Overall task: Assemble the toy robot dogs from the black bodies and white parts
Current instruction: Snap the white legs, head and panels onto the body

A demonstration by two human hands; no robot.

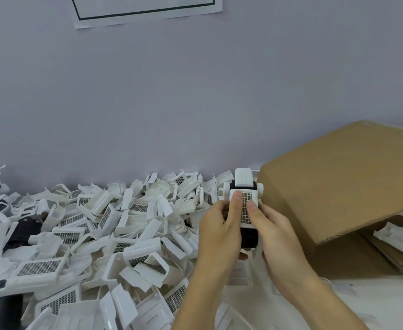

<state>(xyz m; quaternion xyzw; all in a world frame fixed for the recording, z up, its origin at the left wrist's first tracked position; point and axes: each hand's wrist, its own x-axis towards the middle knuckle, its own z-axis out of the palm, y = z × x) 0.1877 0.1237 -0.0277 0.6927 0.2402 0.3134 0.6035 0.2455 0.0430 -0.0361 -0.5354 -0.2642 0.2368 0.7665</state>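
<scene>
At about three o'clock from my hands a big cardboard box point(343, 184) lies tipped toward me, its brown side facing up and its open mouth low at four o'clock; on the flap point(386, 253) there I can see one white plastic part point(396, 236), and the rest of the inside is hidden from me. From nine o'clock round to six o'clock spreads a loose heap of white parts point(114, 229), many carrying a dark gridded panel, piled against the pale wall point(171, 103); a few black bodies point(26, 231) show through the heap far out at nine o'clock. A sheet of paper point(145, 8) with a dark border is stuck on the wall at twelve o'clock. Between my hands I hold up one toy robot dog point(243, 206), its white ribbed head pointing to twelve o'clock, away from me, and its black body end toward my wrists at six o'clock. My left hand point(219, 232) wraps its fingers round the dog's left side, thumb laid along the top of the white gridded back panel. My right hand point(274, 232) grips the right side the same way, its thumb pressing on that panel just beside the other thumb. Both sets of fingers are curled tight under the body, out of my sight.
</scene>
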